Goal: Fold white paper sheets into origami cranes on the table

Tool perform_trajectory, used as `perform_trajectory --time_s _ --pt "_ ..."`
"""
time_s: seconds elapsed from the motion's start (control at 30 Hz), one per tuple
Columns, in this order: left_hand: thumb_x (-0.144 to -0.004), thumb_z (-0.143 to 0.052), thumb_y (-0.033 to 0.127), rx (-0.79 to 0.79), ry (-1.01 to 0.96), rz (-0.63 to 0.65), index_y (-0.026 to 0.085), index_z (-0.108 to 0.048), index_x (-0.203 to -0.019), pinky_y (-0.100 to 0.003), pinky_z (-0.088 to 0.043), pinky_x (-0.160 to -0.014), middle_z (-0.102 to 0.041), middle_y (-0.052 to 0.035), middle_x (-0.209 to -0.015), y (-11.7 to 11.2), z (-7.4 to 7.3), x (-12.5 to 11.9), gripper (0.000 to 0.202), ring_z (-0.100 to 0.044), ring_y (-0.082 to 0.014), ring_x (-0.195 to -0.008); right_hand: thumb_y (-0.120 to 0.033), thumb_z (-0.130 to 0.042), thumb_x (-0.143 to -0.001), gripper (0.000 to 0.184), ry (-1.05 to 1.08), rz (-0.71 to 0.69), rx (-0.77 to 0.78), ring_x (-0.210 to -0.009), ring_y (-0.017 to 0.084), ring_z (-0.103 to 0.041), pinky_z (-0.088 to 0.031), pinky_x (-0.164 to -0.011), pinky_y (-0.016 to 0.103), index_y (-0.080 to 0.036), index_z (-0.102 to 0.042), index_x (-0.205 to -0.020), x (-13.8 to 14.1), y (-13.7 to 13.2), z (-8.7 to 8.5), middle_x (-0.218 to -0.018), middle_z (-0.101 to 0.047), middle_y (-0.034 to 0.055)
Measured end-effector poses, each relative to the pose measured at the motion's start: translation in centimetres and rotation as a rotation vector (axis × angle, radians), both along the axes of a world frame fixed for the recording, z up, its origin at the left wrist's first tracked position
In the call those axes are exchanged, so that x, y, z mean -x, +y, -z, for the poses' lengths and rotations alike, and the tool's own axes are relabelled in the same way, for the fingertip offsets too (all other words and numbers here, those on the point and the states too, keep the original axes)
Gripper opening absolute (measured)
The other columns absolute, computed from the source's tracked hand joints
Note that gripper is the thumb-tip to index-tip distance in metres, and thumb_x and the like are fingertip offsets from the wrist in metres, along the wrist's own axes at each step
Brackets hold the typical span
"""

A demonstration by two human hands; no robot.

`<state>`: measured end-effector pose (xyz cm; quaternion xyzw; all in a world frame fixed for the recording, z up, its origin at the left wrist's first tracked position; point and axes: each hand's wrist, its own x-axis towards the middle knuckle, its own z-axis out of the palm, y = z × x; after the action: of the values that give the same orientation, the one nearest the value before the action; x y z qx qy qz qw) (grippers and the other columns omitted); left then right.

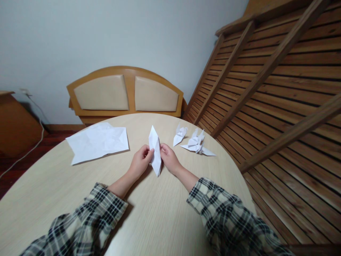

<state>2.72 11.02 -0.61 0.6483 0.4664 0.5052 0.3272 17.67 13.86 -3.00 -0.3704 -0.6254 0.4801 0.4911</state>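
Observation:
A long, narrow piece of folded white paper, pointed at its far and near ends, stands between my two hands above the table. My left hand pinches its left side, thumb on the near face. On the opposite edge, my right hand grips the paper with curled fingers, partly hidden behind it. To the right of my hands sit several folded white paper cranes; one paper crane is apart, and others are bunched together beside it.
Creased white paper sheets lie flat at the left of the round wooden table. Behind the table stands a padded headboard. A slatted wooden frame leans along the right side. A white cable hangs at far left.

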Motion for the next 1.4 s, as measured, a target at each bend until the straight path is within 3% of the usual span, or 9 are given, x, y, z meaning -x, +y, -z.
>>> perform_trajectory --time_s 0.1,0.2,0.33,0.5,0.97,1.4 --pt "-0.085 -0.057 0.038 0.022 -0.058 0.002 0.019 -0.052 -0.097 -0.025 -0.037 -0.054 -0.051 0.0066 -0.058 0.2 0.3 0.0 0.023 -0.05 -0.014 -0.053 -0.032 -0.056 -0.089 0.041 -0.047 0.068 -0.029 -0.056 0.014 -0.054 -0.038 -0.052 0.024 -0.024 -0.043 -0.127 -0.1 -0.2 0.3 -0.067 -0.059 -0.0047" --pt "-0.08 -0.061 0.034 0.033 -0.119 -0.019 0.02 -0.042 -0.113 -0.024 -0.036 -0.054 -0.05 0.0103 -0.057 0.2 0.5 0.1 0.04 -0.048 -0.013 -0.051 -0.03 -0.058 -0.086 0.041 -0.096 0.155 -0.07 -0.054 0.015 -0.055 -0.037 -0.05 0.023 -0.026 -0.04 -0.123 -0.1 -0.7 0.2 -0.065 -0.06 -0.0064" --pt "-0.081 -0.06 0.031 -0.006 -0.121 -0.012 0.023 -0.041 -0.103 -0.023 -0.032 -0.052 -0.043 0.0108 -0.058 -0.1 0.3 0.1 0.03 -0.043 -0.0119 -0.051 -0.028 -0.053 -0.088 0.024 -0.117 0.094 -0.103 -0.05 0.013 -0.05 -0.033 -0.049 0.022 -0.026 -0.043 -0.11 0.1 -1.0 -0.2 -0.061 -0.054 -0.0082" --pt "-0.086 -0.052 0.029 -0.093 -0.025 -0.004 0.021 -0.051 -0.092 -0.027 -0.036 -0.059 -0.051 0.0036 -0.07 -0.3 0.0 0.1 0.01 -0.046 -0.0137 -0.061 -0.026 -0.05 -0.088 0.018 -0.11 0.051 -0.13 -0.05 0.012 -0.044 -0.029 -0.048 0.022 -0.025 -0.046 -0.105 0.1 -1.0 -0.3 -0.059 -0.044 -0.0087" --pt "-0.088 -0.052 0.03 -0.073 0.03 0.013 0.02 -0.059 -0.095 -0.028 -0.039 -0.064 -0.06 0.001 -0.075 -0.2 0.2 0.3 0.014 -0.053 -0.0164 -0.067 -0.023 -0.047 -0.09 0.014 -0.188 0.084 -0.193 -0.055 0.013 -0.046 -0.032 -0.052 0.024 -0.024 -0.048 -0.104 0.0 -1.6 -0.9 -0.064 -0.048 -0.0058" --pt "-0.084 -0.058 0.034 -0.031 -0.026 -0.018 0.018 -0.055 -0.102 -0.024 -0.034 -0.053 -0.048 0.0063 -0.062 -0.1 0.5 0.2 0.024 -0.046 -0.0137 -0.056 -0.038 -0.053 -0.095 0.017 -0.168 0.04 -0.178 -0.058 0.013 -0.048 -0.034 -0.054 0.025 -0.023 -0.052 -0.103 0.2 -1.9 -1.3 -0.069 -0.052 -0.0035"
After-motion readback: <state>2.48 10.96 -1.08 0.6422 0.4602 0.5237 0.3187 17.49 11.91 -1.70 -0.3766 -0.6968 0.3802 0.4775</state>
